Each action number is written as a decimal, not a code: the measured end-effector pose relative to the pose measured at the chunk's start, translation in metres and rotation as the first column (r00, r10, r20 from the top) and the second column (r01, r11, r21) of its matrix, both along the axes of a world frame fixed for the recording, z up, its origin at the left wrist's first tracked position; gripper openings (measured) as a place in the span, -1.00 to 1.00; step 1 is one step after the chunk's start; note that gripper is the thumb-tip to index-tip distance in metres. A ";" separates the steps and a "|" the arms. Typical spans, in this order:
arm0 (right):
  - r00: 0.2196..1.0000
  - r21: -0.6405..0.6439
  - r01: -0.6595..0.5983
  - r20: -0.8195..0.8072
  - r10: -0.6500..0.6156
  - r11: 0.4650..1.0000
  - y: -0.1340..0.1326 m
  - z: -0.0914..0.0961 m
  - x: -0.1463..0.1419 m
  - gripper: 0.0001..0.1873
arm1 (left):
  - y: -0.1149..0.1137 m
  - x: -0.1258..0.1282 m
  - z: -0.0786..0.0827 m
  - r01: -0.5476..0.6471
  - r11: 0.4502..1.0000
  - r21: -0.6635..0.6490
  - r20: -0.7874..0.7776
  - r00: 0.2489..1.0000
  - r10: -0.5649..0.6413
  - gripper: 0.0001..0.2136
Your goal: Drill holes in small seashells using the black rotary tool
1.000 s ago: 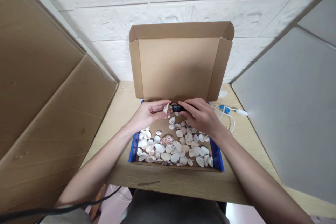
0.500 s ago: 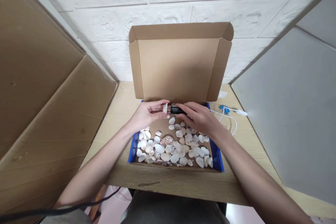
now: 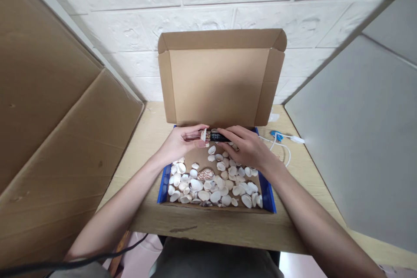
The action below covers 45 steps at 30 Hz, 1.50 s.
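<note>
Above the back of the open box, my left hand [image 3: 176,142] pinches a pale shell [image 3: 203,134] between thumb and fingertips, held on edge. My right hand [image 3: 245,144] is closed around a black cylindrical tool [image 3: 217,137], whose brass-coloured tip points left at the shell. Whether the tip touches the shell I cannot tell. Below the hands, many white and cream shells [image 3: 215,196] lie in the box, with a larger brown-and-white patterned shell [image 3: 206,174] among them.
The cardboard lid [image 3: 218,82] stands upright behind the box, whose sides [image 3: 267,193] are blue. To the right, a white cable [image 3: 288,153] and a blue item [image 3: 276,135] lie on the wooden table [image 3: 140,202]. A cardboard panel [image 3: 107,130] and a grey panel [image 3: 345,139] flank it.
The whole view has shifted slightly left. Both hands keep their grip on the shell and the black tool, with hardly any other movement.
</note>
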State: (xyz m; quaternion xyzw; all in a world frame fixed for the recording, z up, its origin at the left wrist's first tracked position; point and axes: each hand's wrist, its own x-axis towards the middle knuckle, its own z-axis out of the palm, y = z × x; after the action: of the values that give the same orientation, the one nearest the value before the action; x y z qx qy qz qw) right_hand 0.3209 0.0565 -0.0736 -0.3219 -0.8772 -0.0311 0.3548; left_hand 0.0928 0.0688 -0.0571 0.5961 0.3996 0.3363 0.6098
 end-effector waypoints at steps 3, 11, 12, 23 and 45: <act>1.000 0.001 0.010 0.015 -0.010 1.000 0.001 0.000 0.000 -0.70 | 0.000 0.000 0.000 0.005 1.000 0.002 0.002 1.000 -0.005 -0.58; 0.998 0.046 0.064 0.003 -0.064 0.997 0.002 -0.001 0.002 -0.72 | 0.000 0.001 0.002 -0.053 0.999 0.008 -0.012 0.999 0.053 -0.58; 0.997 0.042 0.077 -0.004 -0.077 0.996 0.002 -0.001 0.002 -0.73 | 0.000 0.001 0.002 -0.070 0.997 0.013 -0.010 0.997 0.070 -0.58; 0.992 0.040 0.125 0.008 -0.126 0.991 0.003 0.000 0.003 -0.76 | 0.003 -0.002 -0.002 -0.174 0.984 0.044 0.055 0.984 0.172 -0.55; 0.988 0.117 0.152 -0.025 -0.150 0.981 0.004 0.003 0.005 -0.71 | 0.001 -0.001 0.001 -0.137 0.989 0.055 0.006 0.991 0.137 -0.60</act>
State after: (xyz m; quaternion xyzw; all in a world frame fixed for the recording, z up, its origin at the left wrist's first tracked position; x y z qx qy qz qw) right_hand 0.3254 0.0610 -0.0709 -0.3660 -0.8439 -0.1075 0.3772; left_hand 0.0916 0.0701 -0.0563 0.5834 0.4297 0.3889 0.5691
